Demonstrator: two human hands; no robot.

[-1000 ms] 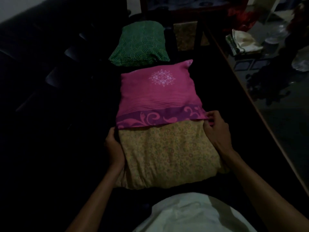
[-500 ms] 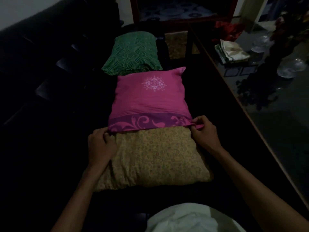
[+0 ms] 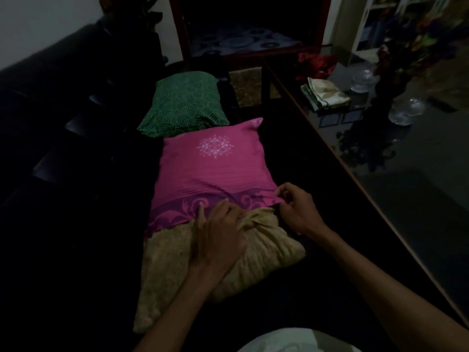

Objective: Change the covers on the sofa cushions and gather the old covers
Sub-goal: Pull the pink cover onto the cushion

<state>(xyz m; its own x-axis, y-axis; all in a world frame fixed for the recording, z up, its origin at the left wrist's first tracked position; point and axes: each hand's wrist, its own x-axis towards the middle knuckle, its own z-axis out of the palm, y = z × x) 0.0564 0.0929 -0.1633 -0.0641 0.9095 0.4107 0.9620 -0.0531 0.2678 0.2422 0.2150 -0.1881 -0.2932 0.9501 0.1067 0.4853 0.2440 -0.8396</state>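
So the cushion (image 3: 193, 270) being worked on sits mid-sofa (image 3: 63, 153), right in front of the person, with its yellowish patterned fabric showing on the near half. The pink cover (image 3: 213, 179) with the white medallion is pulled over the far half only, and its purple scroll-print hem sits about halfway down. My guess is it's going on rather than coming off, but I can't be sure from this alone. Either way this one's roughly half done.

At 12 o'clock from it, touching the pink corner, there's a green cushion (image 3: 184, 105) that looks fully covered. Whether that's a fresh cover or an old one, no idea. I don't see any gathered pile of old covers, so that part looks like it's left to do.

Left hand (image 3: 220, 235) is bunching up a fistful of the yellowish fabric right at the hem, fingers curled into it. Right hand (image 3: 295, 209) is pinching the pink hem at its 3 o'clock edge, thumb and fingers closed on the cloth.

Over at 2 o'clock there's a glass-topped table (image 3: 396, 199) with a folded cloth (image 3: 326, 96) on it.
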